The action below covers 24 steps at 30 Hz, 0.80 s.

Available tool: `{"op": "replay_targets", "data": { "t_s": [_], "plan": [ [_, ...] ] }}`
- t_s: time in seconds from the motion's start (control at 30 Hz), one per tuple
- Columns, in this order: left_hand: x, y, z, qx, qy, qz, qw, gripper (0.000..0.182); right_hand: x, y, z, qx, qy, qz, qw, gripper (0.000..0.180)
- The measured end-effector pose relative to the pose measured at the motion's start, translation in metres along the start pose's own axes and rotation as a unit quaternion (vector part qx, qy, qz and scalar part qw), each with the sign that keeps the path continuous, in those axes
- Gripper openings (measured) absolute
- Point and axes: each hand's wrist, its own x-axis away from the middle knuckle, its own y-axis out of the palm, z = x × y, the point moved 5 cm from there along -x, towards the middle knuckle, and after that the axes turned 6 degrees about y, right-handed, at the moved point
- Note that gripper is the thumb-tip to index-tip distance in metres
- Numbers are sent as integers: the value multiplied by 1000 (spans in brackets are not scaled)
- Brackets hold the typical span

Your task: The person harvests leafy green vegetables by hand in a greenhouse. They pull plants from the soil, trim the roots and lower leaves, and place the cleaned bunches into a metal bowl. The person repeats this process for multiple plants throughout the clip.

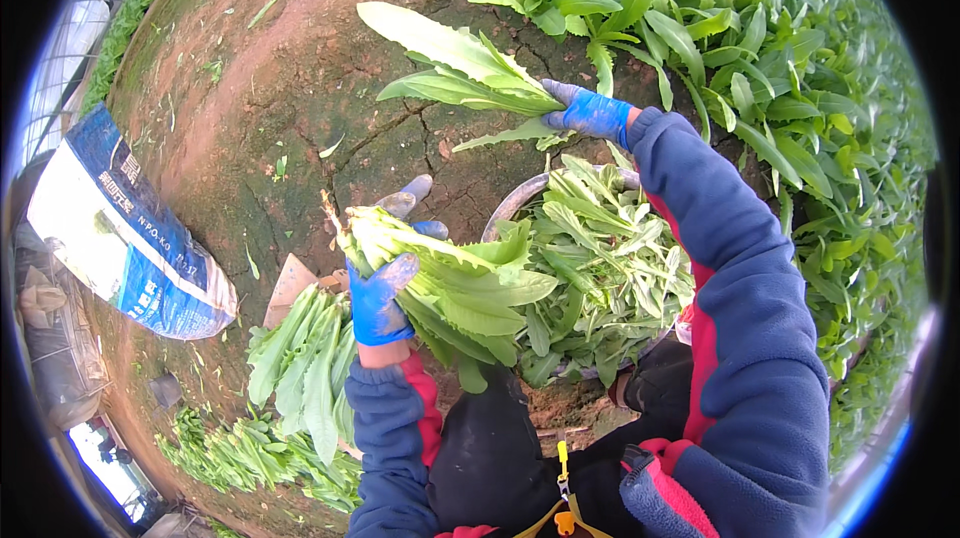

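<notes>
My left hand (379, 301), in a soiled blue-and-grey work glove, holds a thick bunch of long-leaved lettuce (465, 286). Its thumb lies over the stems, the pale cut ends point left, and the leaves fan out to the right. Farther forward, my right hand (589, 110), gloved alike, grips the stem end of a smaller lettuce plant (465, 65) above the bare soil. That plant's leaves point left. Below my right forearm stands a round tub (504, 217) heaped with loose green leaves (585, 268). The sleeve covers part of the tub's right side.
More lettuce (307, 365) lies beside my left forearm, near a flat board (291, 284). Several bunches (247, 455) rest on the ground at lower left. A blue-and-white fertilizer sack (142, 238) bearing writing stands left. Growing lettuce (780, 87) fills the right side; cracked soil (300, 110) lies ahead.
</notes>
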Motion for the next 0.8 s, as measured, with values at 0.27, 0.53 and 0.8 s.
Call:
{"op": "replay_targets", "data": {
  "t_s": [0.27, 0.53, 0.8],
  "plan": [
    [18, 18, -12, 2, -90, -76, 993, 80, 155, 21, -39, 80, 13, -55, 995, 65],
    [48, 47, 20, -42, -123, -159, 979, 70, 242, 57, -48, 116, -58, -92, 987, 67],
    [89, 104, 68, -82, -78, -270, 956, 79, 314, 92, -84, 113, -138, -105, 978, 71]
  ]
}}
